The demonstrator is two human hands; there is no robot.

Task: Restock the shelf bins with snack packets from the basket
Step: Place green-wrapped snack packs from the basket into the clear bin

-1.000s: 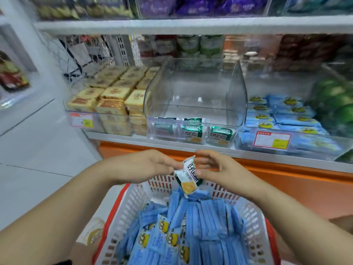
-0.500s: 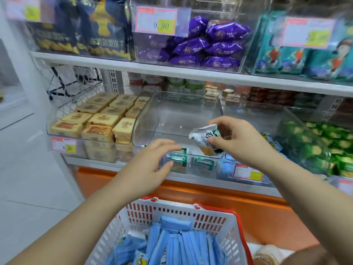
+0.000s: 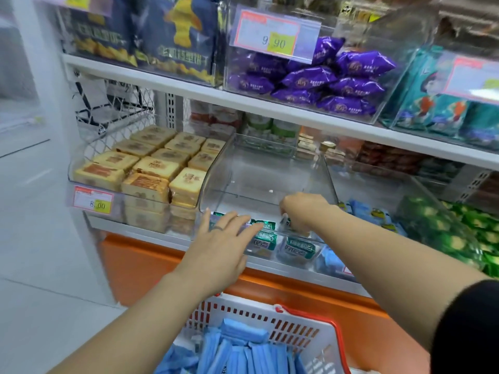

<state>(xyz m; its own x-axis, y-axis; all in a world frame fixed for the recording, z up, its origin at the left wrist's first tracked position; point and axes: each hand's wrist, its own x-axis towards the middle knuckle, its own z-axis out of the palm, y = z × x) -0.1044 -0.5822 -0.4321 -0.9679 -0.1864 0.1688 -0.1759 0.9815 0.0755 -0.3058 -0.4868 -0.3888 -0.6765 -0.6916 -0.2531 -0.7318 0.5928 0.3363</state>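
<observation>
The clear bin (image 3: 270, 168) in the middle of the lower shelf is open on top, with a low front wall and tall side walls that rise toward the back. Most of its floor is bare. A few green packets (image 3: 297, 248) lie against the front wall. The upper shelf (image 3: 270, 110) overhangs the bin's rear part, leaving open room above the front lip.

The right hand (image 3: 303, 211) reaches over that lip near the bin's right wall, its fingers curled downward and pinching a packet (image 3: 286, 221) just above the green packets. The left hand (image 3: 221, 244) is spread in front of the bin's front wall, fingers straight and holding nothing.

Yellow cakes (image 3: 151, 168) fill the bin against the left wall, and the right-hand bin (image 3: 359, 190) stands against the other.

The basket (image 3: 270, 311) sits below both arms, in front of the orange shelf base, with blue packets (image 3: 243, 346) standing in it.

The right hand hides most of the held packet, so only 1 corner shows. The left hand covers the left part of the front wall, and it cannot be told whether its fingertips touch it. The bottom edge cuts off the basket. Print on the green packets is too blurred to read.
</observation>
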